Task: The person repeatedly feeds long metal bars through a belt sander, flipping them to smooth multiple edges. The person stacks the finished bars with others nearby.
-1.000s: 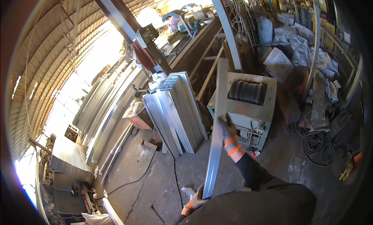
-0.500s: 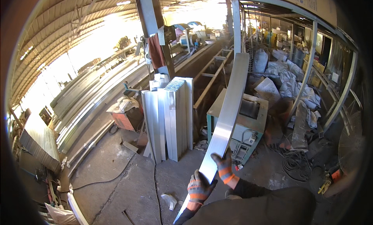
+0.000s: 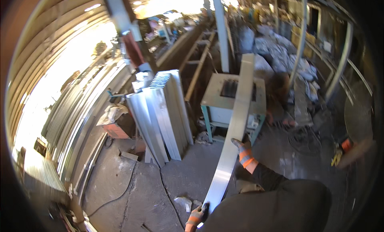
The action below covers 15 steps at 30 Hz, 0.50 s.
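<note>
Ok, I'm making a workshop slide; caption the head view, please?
Gloved left grip low, right grip higher, on a long silvery metal profile, with bundled metal profiles standing to the left.

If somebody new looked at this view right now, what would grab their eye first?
Most likely the long silvery bar slanting through the middle, with the left hand at its lower end and the right hand farther up. Next, the bundle of silvery profiles standing on end to its left, and the boxy grey-green machine behind the bar's upper part.
</note>
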Motion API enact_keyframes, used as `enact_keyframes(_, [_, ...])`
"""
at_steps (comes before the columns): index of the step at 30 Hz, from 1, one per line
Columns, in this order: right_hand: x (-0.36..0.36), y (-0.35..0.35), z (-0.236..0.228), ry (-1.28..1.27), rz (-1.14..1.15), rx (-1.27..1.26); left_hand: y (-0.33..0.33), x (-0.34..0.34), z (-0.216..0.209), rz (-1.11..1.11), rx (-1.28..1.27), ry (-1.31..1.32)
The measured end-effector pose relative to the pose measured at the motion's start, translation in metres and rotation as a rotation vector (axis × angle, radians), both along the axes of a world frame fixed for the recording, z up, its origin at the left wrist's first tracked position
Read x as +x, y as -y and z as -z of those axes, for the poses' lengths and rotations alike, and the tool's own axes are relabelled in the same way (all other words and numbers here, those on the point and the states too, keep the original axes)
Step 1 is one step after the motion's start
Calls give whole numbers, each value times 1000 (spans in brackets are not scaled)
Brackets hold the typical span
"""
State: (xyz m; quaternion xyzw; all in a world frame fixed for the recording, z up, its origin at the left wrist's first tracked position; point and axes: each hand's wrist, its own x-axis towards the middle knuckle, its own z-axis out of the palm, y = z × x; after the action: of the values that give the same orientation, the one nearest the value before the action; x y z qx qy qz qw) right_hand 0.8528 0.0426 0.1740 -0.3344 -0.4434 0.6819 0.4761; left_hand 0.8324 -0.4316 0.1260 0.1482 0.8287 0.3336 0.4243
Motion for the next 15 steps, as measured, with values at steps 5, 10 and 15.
enact_keyframes(5, [-12,-66,56,133,77,102,-56,-47,47,62,-20,189])
enact_keyframes(10, [-56,-206,96,521,221,279,-195,-109,100,202,-142,198])
enact_keyframes(15, [-147,-425,116,1078,283,644,-407,-143,151,27,92,378])
